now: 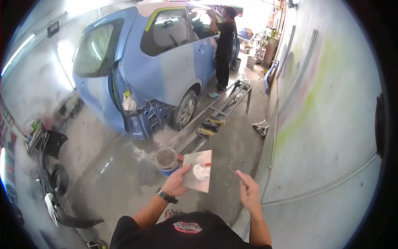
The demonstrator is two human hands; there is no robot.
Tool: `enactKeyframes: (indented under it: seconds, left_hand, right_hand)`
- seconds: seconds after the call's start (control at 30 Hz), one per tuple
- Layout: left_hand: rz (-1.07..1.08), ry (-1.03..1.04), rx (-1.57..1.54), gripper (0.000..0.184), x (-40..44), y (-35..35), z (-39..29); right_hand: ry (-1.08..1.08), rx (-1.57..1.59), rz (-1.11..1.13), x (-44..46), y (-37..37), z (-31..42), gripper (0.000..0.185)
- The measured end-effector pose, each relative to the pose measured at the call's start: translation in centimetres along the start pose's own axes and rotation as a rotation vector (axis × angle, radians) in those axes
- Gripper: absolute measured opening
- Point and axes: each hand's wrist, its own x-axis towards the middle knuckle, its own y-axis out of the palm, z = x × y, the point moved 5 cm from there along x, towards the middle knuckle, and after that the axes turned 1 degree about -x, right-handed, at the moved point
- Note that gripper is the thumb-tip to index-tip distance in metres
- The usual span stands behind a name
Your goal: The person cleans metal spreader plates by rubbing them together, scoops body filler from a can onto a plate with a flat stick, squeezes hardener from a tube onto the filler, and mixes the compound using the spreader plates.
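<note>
My left hand (175, 182) grips the near left edge of a flat mixing board (192, 159), thumb on top. On the board sits a mound of white putty (200, 173) with a small red dab (207, 164) beside it. To the right, apart from the board, my right hand (249, 191) is closed around a thin putty spreader (233, 169). The spreader shows almost edge-on, and much of it is hidden by the fingers. Just beyond my left hand stands a round bucket (166, 157) with a greyish top and blue side.
A blue van (178, 74) with grey patches and its rear bumper off stands ahead. A person in dark clothes (226, 45) works at its side. A metal trestle (215, 110) with yellow-and-black tools (206, 132) lies between. Car parts (58, 178) lie left; a wall (327, 103) runs right.
</note>
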Motion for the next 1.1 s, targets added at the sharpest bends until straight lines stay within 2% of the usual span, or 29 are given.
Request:
enactKeyframes:
  seconds: [0.07, 0.2, 0.23, 0.33, 0.43, 0.53, 0.63, 0.77, 0.9, 1.1]
  left_hand:
    - [0.002, 0.019, 0.169, 0.045, 0.8, 1.2, 1.2]
    - [0.059, -0.038, -0.015, 0.039, 2.6, 2.8, 3.0]
    - [0.002, -0.057, -0.019, 0.045, 3.0, 2.7, 3.5]
    - [-0.113, 0.022, 0.082, 0.045, 3.2, 5.8, 3.3]
    - [0.0, 0.156, 0.273, 0.042, 3.8, 6.1, 2.8]
    - [-0.046, 0.383, 0.534, 0.034, 4.3, 6.0, 2.3]
    - [-0.093, 0.49, 0.781, 0.047, 4.0, 6.2, 1.7]
    - [-0.122, 0.57, 1.095, 0.057, 3.0, 7.0, 0.8]
    - [-0.192, 0.526, 1.067, 0.06, 3.2, 6.3, 1.6]
    - [-0.204, 0.479, 1.038, 0.06, 3.3, 6.9, 2.2]
  right_hand:
    - [0.015, -0.103, -0.036, -0.3, -1.8, 0.1, 0.041]
    - [-0.002, -0.249, -0.008, -0.5, -4.4, 1.2, 0.049]
    - [-0.032, -0.287, 0.001, -0.4, -4.7, 1.3, 0.05]
    - [-0.112, -0.409, 0.021, 0.4, -5.6, 1.7, 0.051]
    - [-0.157, -0.469, -0.005, 1.9, -5.4, 3.2, 0.047]
    - [-0.251, -0.624, -0.009, 3.6, -4.3, 3.9, 0.048]
    - [-0.367, -0.783, -0.025, 4.7, -2.6, 3.3, 0.049]
    - [-0.373, -0.75, 0.121, 4.3, 0.1, 2.6, 0.048]
    - [-0.323, -0.625, 0.211, 2.7, 1.8, 1.9, 0.048]
    - [-0.295, -0.601, 0.253, 2.1, 1.6, 1.5, 0.047]
